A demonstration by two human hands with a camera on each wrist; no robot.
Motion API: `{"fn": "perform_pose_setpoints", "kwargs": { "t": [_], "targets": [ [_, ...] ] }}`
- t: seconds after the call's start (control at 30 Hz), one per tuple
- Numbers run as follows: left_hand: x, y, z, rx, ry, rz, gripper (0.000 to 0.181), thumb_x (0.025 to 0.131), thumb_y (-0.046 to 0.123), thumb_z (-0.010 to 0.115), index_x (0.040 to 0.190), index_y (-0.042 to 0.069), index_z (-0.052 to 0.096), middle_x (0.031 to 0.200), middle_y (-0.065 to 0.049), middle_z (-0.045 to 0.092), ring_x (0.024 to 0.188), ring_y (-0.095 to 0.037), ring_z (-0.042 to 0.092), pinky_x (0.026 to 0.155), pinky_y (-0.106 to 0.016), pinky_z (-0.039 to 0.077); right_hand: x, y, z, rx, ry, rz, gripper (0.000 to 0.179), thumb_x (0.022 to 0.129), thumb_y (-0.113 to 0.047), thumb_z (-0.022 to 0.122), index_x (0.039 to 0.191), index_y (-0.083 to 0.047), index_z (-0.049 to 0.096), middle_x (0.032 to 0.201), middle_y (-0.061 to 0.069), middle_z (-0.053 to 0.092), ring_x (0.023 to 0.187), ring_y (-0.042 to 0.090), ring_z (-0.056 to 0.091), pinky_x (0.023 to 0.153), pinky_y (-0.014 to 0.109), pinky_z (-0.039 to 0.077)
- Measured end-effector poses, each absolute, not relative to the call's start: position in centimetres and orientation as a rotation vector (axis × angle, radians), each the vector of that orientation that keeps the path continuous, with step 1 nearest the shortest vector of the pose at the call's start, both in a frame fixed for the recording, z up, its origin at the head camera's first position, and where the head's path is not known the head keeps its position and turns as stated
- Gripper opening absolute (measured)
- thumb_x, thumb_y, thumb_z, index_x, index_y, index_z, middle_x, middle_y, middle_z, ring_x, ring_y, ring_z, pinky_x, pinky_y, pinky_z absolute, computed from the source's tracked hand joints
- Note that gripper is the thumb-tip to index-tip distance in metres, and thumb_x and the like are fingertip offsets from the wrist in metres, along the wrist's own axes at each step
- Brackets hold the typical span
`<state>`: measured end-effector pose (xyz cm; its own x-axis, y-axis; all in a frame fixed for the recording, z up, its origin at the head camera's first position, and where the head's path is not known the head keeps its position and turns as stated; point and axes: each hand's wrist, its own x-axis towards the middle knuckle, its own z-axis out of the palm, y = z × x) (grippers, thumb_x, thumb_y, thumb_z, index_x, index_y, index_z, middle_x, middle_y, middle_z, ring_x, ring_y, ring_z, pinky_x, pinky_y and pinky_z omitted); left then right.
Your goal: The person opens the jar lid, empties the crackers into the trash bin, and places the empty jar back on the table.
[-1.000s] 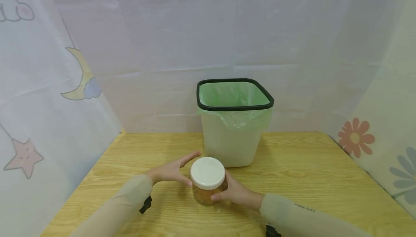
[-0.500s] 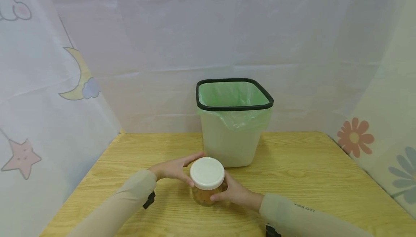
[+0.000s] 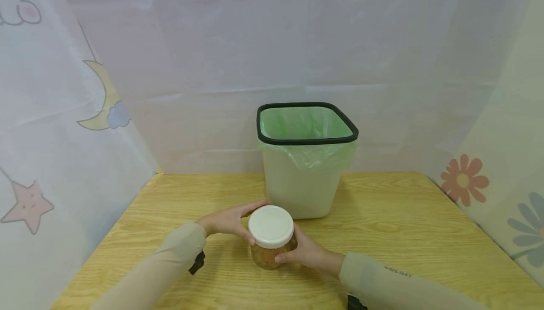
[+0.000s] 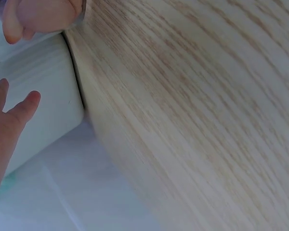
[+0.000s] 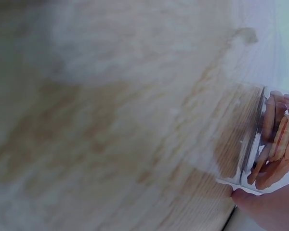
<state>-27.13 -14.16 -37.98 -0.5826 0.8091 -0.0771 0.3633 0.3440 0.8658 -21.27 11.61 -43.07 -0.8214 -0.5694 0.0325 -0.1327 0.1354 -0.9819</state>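
A clear glass jar [image 3: 265, 257] with a white lid [image 3: 271, 226] stands upright on the wooden table, orange-brown pieces inside. Around the lid's left side my left hand [image 3: 229, 220] holds on, thumb at the near edge and index finger behind. My right hand [image 3: 308, 251] grips the glass body from the right, its thumb across the front. The right wrist view shows the jar [image 5: 274, 139] at the right edge with a finger or thumb [image 5: 265, 202] against it. At the left edge of the left wrist view, my left hand [image 4: 5, 120] is only partly visible.
Right behind the jar stands a white bin [image 3: 301, 187] with a black rim and a green liner bag [image 3: 306, 123]. The wooden table [image 3: 403, 234] ends at a pale sheet wall [image 3: 204, 64] at the back, with printed sheets on both sides.
My left hand has moved slightly right and closed in on the lid, its thumb now against the edge. The right hand and jar have stayed put.
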Motion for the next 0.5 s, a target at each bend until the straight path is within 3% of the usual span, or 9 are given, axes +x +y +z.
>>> {"fn": "perform_pose_setpoints", "kwargs": {
  "t": [0.5],
  "targets": [
    [-26.84, -14.22, -38.4, 0.989, 2.137, 1.215, 0.11, 0.075, 0.042, 0.084, 0.157, 0.011, 0.016, 0.16, -0.007, 0.018, 0.144, -0.034, 0.017, 0.111, -0.06, 0.017, -21.01, 11.6, -42.77, -0.68, 2.07, -1.724, 0.102, 0.083, -0.016, 0.08, 0.152, 0.004, 0.007, 0.154, 0.028, 0.02, 0.14, 0.048, 0.018, 0.108, 0.067, 0.015]
  ]
}}
